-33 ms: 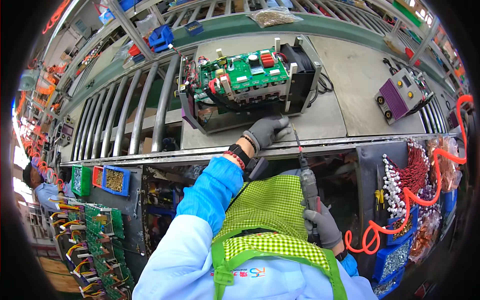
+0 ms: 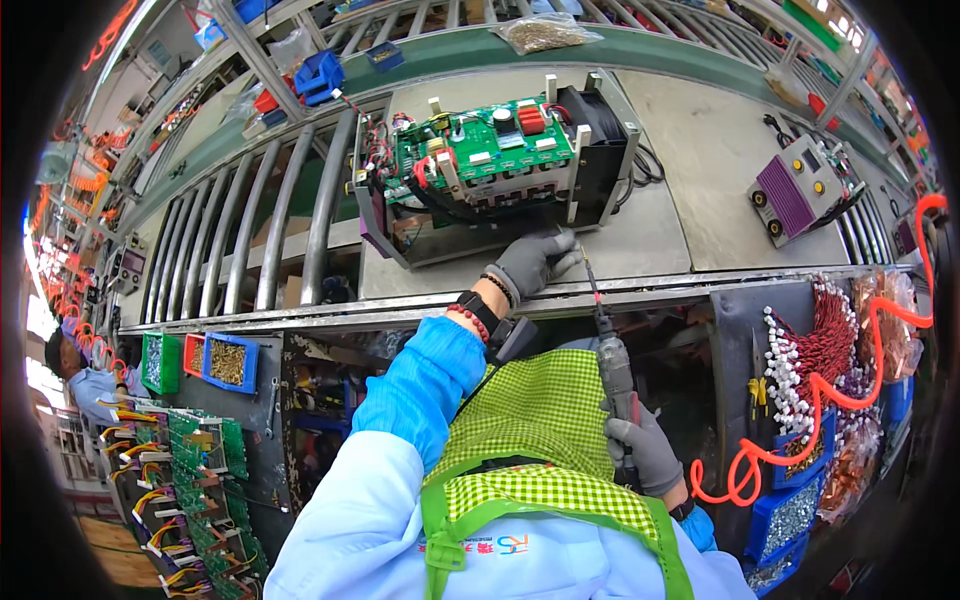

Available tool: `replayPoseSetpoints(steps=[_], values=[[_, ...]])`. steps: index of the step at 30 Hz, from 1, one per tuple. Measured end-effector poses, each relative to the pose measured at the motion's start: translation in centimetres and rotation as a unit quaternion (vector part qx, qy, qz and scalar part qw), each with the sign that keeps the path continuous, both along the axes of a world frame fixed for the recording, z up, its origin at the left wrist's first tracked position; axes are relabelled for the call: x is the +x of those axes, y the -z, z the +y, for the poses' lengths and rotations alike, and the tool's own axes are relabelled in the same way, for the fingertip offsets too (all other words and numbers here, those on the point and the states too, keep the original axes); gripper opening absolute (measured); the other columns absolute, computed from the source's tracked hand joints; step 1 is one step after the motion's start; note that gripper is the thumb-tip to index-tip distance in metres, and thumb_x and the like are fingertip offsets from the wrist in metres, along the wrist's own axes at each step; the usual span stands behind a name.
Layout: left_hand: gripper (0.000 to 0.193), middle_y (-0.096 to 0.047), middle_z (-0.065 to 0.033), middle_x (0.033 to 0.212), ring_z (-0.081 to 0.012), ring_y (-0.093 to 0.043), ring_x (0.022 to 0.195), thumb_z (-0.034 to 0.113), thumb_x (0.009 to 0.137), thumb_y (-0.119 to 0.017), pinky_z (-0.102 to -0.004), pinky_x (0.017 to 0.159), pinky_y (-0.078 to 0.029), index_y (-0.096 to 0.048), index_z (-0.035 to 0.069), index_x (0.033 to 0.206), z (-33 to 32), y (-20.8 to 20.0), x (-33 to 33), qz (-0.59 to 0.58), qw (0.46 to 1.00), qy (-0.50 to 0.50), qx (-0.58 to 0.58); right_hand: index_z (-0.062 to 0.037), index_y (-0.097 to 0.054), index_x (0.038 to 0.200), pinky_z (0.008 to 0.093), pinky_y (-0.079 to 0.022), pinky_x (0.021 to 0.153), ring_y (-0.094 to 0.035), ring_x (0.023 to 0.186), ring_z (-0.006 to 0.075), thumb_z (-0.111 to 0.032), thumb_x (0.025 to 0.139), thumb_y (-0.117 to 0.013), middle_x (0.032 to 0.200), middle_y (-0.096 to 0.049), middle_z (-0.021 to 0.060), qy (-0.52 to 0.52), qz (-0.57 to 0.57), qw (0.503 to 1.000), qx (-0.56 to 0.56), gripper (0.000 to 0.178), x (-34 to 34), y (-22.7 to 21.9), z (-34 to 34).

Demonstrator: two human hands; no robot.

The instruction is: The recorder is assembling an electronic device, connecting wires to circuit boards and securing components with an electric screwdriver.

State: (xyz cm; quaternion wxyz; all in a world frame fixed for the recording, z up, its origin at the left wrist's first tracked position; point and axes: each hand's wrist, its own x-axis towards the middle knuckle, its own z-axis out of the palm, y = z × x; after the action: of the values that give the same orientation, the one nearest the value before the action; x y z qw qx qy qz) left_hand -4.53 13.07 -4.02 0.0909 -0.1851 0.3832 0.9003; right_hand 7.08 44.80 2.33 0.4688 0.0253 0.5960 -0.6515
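Observation:
My right hand (image 2: 648, 448), in a grey glove, is wrapped round a slim grey power screwdriver (image 2: 615, 368). Its long thin bit points away from me over the bench edge. Beside the bit's tip is my left hand (image 2: 533, 264), gloved too, with thumb and fingers drawn together. Whatever those fingers pinch is too small to make out. Just beyond the left hand stands an opened electrical unit (image 2: 490, 165) on a metal plate, its green circuit board (image 2: 520, 140) facing up and a black fan (image 2: 598, 120) at its right end. Neither hand touches the unit.
Conveyor rollers (image 2: 240, 225) run to the left. A finished-looking purple and grey unit (image 2: 797, 190) stands at right. An orange coiled hose (image 2: 830, 395) crosses the right side, near red wires (image 2: 822, 335) and blue screw bins (image 2: 785, 520). Circuit boards (image 2: 205, 470) lie lower left.

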Motion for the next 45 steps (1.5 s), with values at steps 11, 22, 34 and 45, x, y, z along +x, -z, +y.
replayPoseSetpoints(steps=[11,22,34,45], values=[[0.014,-0.065,-0.0093,0.098,-0.0221,-0.065,0.09,0.011,0.094,-0.058,-0.0259,0.074,-0.059,-0.059,0.003,0.106,0.6,0.7,-0.2,0.036,0.991,-0.068,0.107,-0.0051,-0.05,0.12,0.0203,-0.038,0.044,-0.047,0.048,0.0059,-0.023,0.086,-0.063,0.064,-0.05,-0.0015,-0.019,0.001,1.0,-0.002,0.04,-1.1,0.8,-1.0],[0.015,-0.064,-0.0057,0.095,-0.0143,-0.063,0.082,0.016,0.092,-0.063,-0.0224,0.069,-0.055,-0.061,0.006,0.104,0.9,0.9,-0.4,0.053,0.995,-0.069,-0.039,-0.0068,-0.051,0.116,0.0202,-0.039,0.043,-0.047,0.05,0.0051,-0.025,0.088,-0.062,0.068,-0.049,-0.0027,-0.005,-0.023,1.0,-0.013,0.036,-1.8,0.8,-2.4],[0.033,-0.066,-0.0222,0.089,-0.0391,-0.063,0.085,0.034,0.087,-0.059,-0.0429,0.076,-0.049,-0.069,0.004,0.093,0.8,-2.0,-1.8,0.081,0.719,-0.083,-0.685,-0.0095,-0.05,0.104,0.0209,-0.04,0.043,-0.047,0.047,0.0052,-0.03,0.088,-0.065,0.065,-0.049,-0.0024,0.035,-0.004,0.999,-0.021,0.03,-2.9,3.1,-6.6],[0.029,-0.068,-0.018,0.087,-0.0341,-0.066,0.079,0.034,0.087,-0.061,-0.0418,0.074,-0.051,-0.068,0.007,0.098,-0.4,0.4,-3.9,0.094,0.617,-0.095,-0.775,-0.0097,-0.054,0.104,0.0204,-0.035,0.04,-0.045,0.047,0.0053,-0.042,0.092,-0.059,0.071,-0.051,-0.0011,0.026,-0.056,0.997,-0.046,0.035,-5.6,1.7,-5.9]])
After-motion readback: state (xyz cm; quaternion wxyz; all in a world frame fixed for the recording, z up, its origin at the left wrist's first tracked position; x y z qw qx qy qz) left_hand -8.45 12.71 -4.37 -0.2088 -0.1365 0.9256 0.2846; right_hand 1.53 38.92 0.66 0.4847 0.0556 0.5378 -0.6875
